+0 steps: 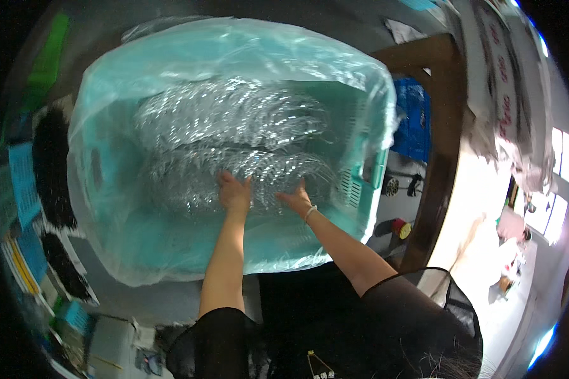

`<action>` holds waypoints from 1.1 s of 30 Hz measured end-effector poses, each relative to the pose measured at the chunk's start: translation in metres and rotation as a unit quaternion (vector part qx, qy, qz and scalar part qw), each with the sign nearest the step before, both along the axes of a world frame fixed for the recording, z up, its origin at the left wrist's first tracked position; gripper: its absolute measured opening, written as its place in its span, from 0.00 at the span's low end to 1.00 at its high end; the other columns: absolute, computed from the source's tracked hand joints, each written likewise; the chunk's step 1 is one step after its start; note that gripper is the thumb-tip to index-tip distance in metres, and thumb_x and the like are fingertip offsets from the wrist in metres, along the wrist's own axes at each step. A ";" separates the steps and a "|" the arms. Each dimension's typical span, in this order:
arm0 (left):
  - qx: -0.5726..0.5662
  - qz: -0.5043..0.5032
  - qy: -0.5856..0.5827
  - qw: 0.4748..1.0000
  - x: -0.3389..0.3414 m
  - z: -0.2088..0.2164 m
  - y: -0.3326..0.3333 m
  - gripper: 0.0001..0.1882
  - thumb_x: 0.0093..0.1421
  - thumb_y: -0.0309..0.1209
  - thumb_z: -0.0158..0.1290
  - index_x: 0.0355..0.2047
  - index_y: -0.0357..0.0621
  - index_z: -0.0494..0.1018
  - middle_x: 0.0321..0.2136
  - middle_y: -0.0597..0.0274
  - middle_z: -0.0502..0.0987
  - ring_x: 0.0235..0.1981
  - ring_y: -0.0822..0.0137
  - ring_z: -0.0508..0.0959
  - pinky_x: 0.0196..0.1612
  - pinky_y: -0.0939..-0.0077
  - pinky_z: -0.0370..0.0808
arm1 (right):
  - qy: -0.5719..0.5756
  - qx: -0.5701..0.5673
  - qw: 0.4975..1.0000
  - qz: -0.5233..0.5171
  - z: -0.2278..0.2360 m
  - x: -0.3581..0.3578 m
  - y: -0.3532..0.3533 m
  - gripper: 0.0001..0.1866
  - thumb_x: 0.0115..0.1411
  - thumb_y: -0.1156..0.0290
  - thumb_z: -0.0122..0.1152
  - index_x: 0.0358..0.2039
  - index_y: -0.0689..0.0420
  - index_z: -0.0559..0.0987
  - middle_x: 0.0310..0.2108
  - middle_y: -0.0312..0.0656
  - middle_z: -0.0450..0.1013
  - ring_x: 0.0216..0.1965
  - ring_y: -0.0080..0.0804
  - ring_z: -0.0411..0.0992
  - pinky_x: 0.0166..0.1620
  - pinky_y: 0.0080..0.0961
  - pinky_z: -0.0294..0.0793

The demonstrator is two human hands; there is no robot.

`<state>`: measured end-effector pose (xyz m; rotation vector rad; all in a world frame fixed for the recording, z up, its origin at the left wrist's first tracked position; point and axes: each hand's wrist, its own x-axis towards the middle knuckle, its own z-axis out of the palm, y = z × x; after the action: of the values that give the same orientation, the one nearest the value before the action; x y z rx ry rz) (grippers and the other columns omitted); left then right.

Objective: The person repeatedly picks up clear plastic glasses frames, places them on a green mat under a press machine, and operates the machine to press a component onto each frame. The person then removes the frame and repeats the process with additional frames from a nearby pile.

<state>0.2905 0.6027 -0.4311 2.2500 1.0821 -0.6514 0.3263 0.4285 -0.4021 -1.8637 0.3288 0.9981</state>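
Both my arms reach down into a large teal plastic crate [376,180] lined with a clear plastic sheet [234,44]. Inside lie two long rows of thin, shiny, transparent plastic pieces, packed closely side by side. The far row [227,117] is untouched by either hand. On the near row [196,180] rests my left hand [235,191], its thumb and fingers spread. My right hand [297,201], with a light bracelet at the wrist, lies on the same row further right, fingers apart. Some fingertips sink among the pieces and are hard to make out.
Right of the crate stands a brown wooden frame [439,158] with a blue package [413,120] and a red-and-yellow tin [401,228] beside it. Blue baskets [24,183] and black bundles [54,167] line the left. A bright white tabletop [471,208] lies beyond the frame.
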 end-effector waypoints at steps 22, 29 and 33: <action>-0.134 -0.196 -0.161 0.958 0.012 0.117 -0.065 0.22 0.51 0.36 0.53 0.39 0.29 0.64 0.36 0.46 0.69 0.34 0.57 0.72 0.39 0.67 0.68 | -0.325 -0.103 0.926 -0.161 0.331 -0.138 -0.313 0.20 0.49 0.65 0.58 0.42 0.59 0.69 0.35 0.48 0.70 0.33 0.38 0.69 0.37 0.32 0.70; -0.403 -0.185 -0.126 0.887 0.005 0.306 -0.314 0.28 0.56 0.41 0.49 0.53 0.44 0.53 0.43 0.60 0.66 0.39 0.69 0.66 0.40 0.70 0.63 | -0.432 -0.545 0.483 -0.532 0.380 -0.148 -0.590 0.39 0.45 0.52 0.58 0.49 0.67 0.59 0.47 0.55 0.59 0.47 0.47 0.59 0.52 0.37 0.55; -0.524 -0.336 -0.202 0.756 0.012 0.386 -0.493 0.29 0.58 0.33 0.47 0.55 0.39 0.48 0.52 0.49 0.58 0.52 0.60 0.61 0.52 0.69 0.60 | -0.245 -0.465 0.711 -0.467 0.401 -0.101 -0.595 0.30 0.44 0.58 0.60 0.43 0.64 0.64 0.37 0.51 0.69 0.46 0.44 0.63 0.55 0.50 0.47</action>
<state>0.3021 0.1101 -0.0452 1.5297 -0.3649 -0.7233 0.2254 -0.1668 -0.0015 -2.2344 1.4608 -0.5093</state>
